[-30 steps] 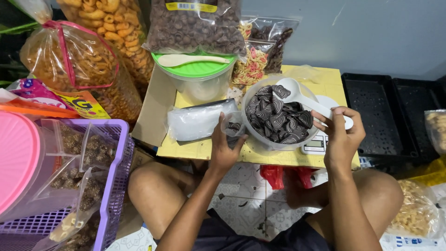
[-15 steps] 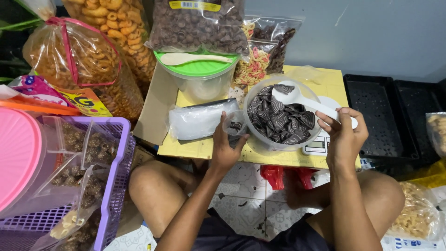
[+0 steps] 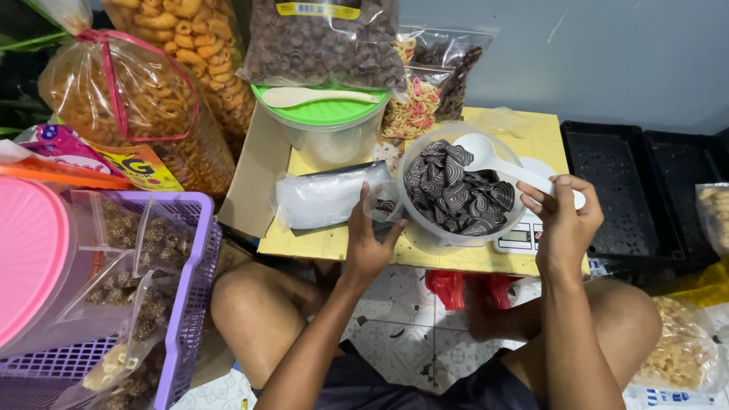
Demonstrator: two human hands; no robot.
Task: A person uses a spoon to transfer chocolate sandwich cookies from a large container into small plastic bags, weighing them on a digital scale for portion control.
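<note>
A clear round bowl [image 3: 414, 156] of dark striped snack pieces [image 3: 456, 193] sits on a white scale [image 3: 520, 237] atop a low yellow table [image 3: 334, 244]. My right hand [image 3: 563, 220] grips the handle of a white plastic scoop [image 3: 501, 163] whose head rests on the snacks inside the bowl. My left hand [image 3: 366, 239] holds a small clear plastic bag [image 3: 382, 203] open against the bowl's left rim; a few dark pieces lie inside it.
A stack of clear bags [image 3: 323, 196] lies left of the bowl. Behind stand a green-lidded tub [image 3: 323, 121] with a spoon and large snack bags [image 3: 133, 102]. A purple basket [image 3: 186, 304] is at left, black trays [image 3: 623, 182] at right.
The scoop's head shifted slightly within the bowl, turning over the dark pieces. My left hand and the small bag stayed in place.
</note>
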